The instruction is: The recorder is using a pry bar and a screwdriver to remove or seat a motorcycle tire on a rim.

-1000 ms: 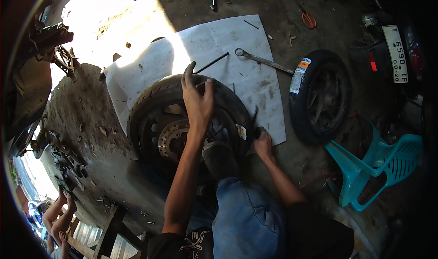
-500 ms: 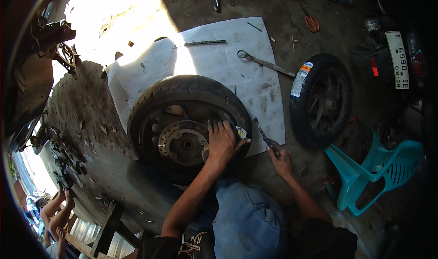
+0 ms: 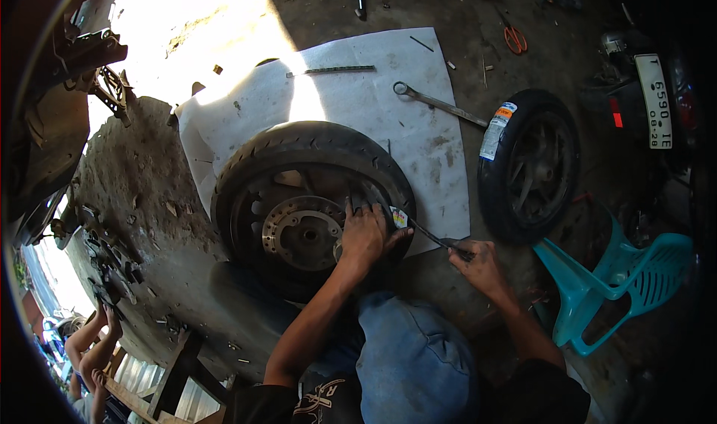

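Note:
A motorcycle wheel with a worn black tyre point(image 3: 314, 134) lies flat, partly on a white sheet point(image 3: 441, 148). Its drilled brake disc point(image 3: 278, 234) faces up. On the right part of the wheel rests my left hand point(image 3: 364, 239), fingers stretched out toward the rim, beside a small white and yellow label point(image 3: 399, 217). My right hand point(image 3: 479, 266) is closed round the handle of a slim dark tyre lever point(image 3: 431, 234). The lever's far end meets the right edge of the tyre; its exact contact there is too small to make out.
On the sheet lie a ring spanner point(image 3: 441, 105) and a thin dark strip point(image 3: 332, 70). A second wheel point(image 3: 489, 192) stands to the right, near a teal plastic chair point(image 3: 567, 275). Orange-handled scissors point(image 3: 515, 40) lie farther back. A parked motorcycle point(image 3: 620, 88) stands far right.
My right hand has moved slightly right and down, swinging the lever so its tip now reaches the tyre's edge. My left hand stays on the wheel.

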`<state>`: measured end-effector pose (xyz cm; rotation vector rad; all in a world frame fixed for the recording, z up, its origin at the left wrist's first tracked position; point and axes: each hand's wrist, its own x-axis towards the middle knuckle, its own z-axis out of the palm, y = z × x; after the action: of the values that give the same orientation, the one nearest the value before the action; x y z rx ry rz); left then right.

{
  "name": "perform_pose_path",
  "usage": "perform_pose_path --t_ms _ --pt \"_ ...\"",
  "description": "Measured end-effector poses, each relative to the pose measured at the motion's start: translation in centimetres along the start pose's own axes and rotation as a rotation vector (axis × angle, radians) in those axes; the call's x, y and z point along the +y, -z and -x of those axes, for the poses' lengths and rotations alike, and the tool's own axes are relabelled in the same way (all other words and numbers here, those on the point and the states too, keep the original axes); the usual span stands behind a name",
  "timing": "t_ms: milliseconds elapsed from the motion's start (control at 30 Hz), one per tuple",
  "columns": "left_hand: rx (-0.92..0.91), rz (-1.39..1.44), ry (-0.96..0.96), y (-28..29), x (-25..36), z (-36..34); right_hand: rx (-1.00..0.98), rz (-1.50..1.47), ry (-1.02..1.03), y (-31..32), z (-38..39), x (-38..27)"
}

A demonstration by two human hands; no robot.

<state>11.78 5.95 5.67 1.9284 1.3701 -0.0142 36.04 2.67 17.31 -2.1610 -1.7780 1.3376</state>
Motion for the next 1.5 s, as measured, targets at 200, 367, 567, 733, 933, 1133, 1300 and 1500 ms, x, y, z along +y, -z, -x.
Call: perform_pose_path --t_ms 200,367,567,733,933,1133,1300,1500 --pt "0.047 -0.016 -0.013 -0.2 0.0 0.0 -0.076 0.025 -0.012 -1.9 -3.6 1.9" --pt "-0.003 0.017 0.009 -0.1 -0.2 -0.3 -0.214 -0.115 -0.174 -3.0 -4.5 3.7" --pt "0.075 0.028 -0.046 -0.9 -1.3 -0.1 -0.729 -0.672 -0.709 -0.2 -7.9 0.7" --pt "0.091 0.046 -0.062 -1.0 -1.7 0.1 -1.041 -0.861 -0.820 1.6 -10.9 -1.3" --pt "-0.006 0.134 -0.031 -0.3 -1.7 -0.3 -0.974 -0.847 -0.923 1.0 -12.0 -3.6" --pt "-0.092 0.102 -0.052 -0.7 -2.5 -0.3 -0.671 -1.005 -1.029 -1.8 -9.3 -6.9" --pt "-0.049 0.131 -0.176 -1.4 -3.6 0.0 -0.499 -1.084 -1.043 -4.3 -7.3 -8.9" --pt "-0.220 0.131 -0.189 -2.3 -4.9 -0.6 -0.367 -1.338 -0.990 -8.0 -5.1 -9.0"
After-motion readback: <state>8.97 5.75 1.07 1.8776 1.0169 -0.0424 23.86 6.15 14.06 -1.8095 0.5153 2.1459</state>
